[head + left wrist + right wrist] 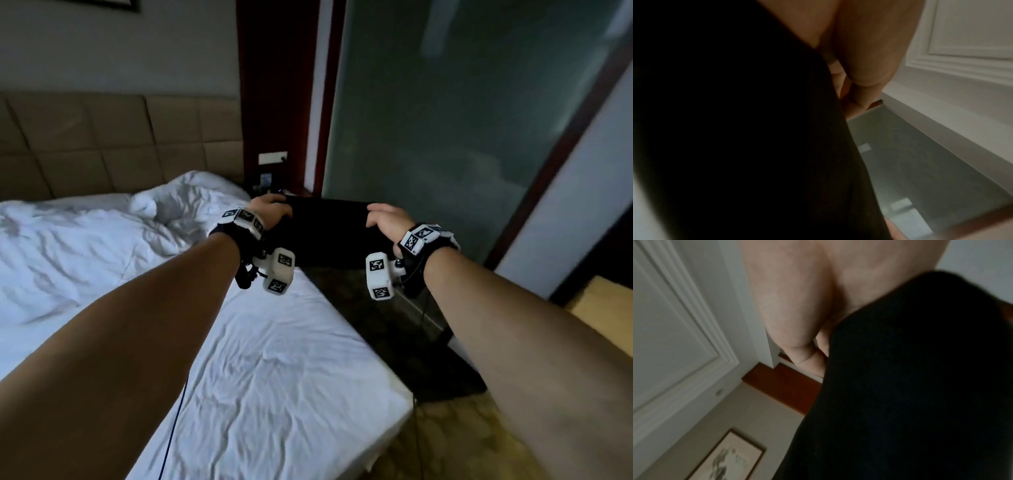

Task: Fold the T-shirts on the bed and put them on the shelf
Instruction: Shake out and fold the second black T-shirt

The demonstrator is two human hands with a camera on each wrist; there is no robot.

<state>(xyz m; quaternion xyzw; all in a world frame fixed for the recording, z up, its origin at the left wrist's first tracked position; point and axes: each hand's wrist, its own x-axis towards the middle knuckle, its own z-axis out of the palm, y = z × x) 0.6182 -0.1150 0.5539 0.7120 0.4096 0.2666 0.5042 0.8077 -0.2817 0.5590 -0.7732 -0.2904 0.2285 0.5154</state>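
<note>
Head view: the bed, white-sheeted and rumpled, is seen at lower left. Above its far corner, clear of the sheet, a folded black T-shirt is held up level. Its left edge is gripped by the left hand, its right edge by the right hand, fingers curled over the cloth.

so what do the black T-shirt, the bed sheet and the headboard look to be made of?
Black T-shirt: soft matte knit, probably cotton; it sags between the left hand and right hand.
Bed sheet: white woven cloth, matte, creased.
Headboard: tan padded panels, likely faux leather or fabric; unclear.
</note>
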